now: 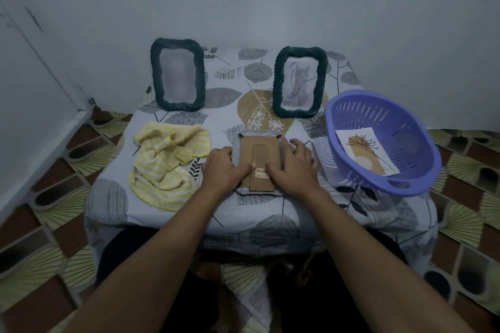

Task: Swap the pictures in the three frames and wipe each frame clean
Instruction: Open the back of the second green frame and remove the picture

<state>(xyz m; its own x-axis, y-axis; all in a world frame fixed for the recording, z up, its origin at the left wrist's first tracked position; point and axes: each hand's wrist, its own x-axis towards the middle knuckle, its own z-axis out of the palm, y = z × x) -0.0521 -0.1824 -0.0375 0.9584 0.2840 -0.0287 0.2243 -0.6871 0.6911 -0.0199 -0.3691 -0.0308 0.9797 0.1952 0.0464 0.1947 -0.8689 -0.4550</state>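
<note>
A third frame [258, 150] lies face down on the table, its brown cardboard back and stand facing up. My left hand [226, 167] rests on its left edge with the thumb pressing the backing. My right hand [293, 166] lies on its right side, fingers spread over the edge and thumb on the backing. Two dark green woven frames stand upright at the back: the left frame [177, 74] shows a blurred picture, the right frame [299, 82] holds a cat drawing. A flower picture [365, 151] lies in the purple basket [338, 108]. A yellow cloth [166, 163] lies crumpled to the left.
The low table [270, 213] is covered by a leaf-print cloth and stands against a pale wall. The purple basket overhangs the right side. Patterned floor surrounds the table, and my dark-clothed legs are under its front edge.
</note>
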